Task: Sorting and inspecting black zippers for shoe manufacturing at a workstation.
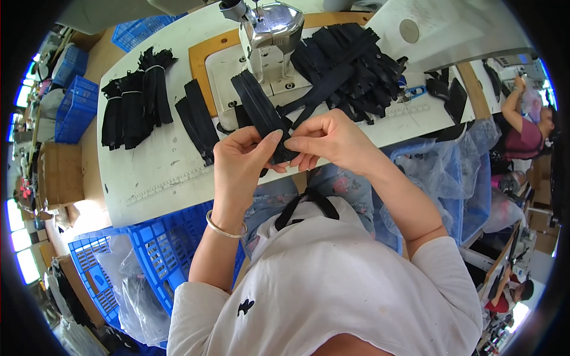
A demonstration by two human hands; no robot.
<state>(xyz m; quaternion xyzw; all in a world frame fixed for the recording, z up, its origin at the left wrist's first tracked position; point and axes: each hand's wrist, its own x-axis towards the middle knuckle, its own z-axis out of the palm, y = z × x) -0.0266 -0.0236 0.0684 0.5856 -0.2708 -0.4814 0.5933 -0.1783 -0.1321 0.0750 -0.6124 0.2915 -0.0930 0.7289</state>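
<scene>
Just in front of the sewing machine (270,44), both my hands hold a small stack of black zippers (256,98) by its near end. My left hand (237,163) pinches it with thumb and fingers from the left. From the right, my right hand (332,139) grips the same end, its thumb close to the other thumb. The stack's far end leans toward the machine's base. Another flat bundle of black zippers (199,121) lies left of my left hand. Beyond my right hand is a large loose heap of black zippers (350,68).
Tied zipper bundles (123,113) lie at the white table's (142,172) left. Blue-handled snips (415,91) sit right of the heap. A blue crate (160,255) with plastic bags stands below left, a blue bin (475,196) at right. Another person (525,130) is at far right.
</scene>
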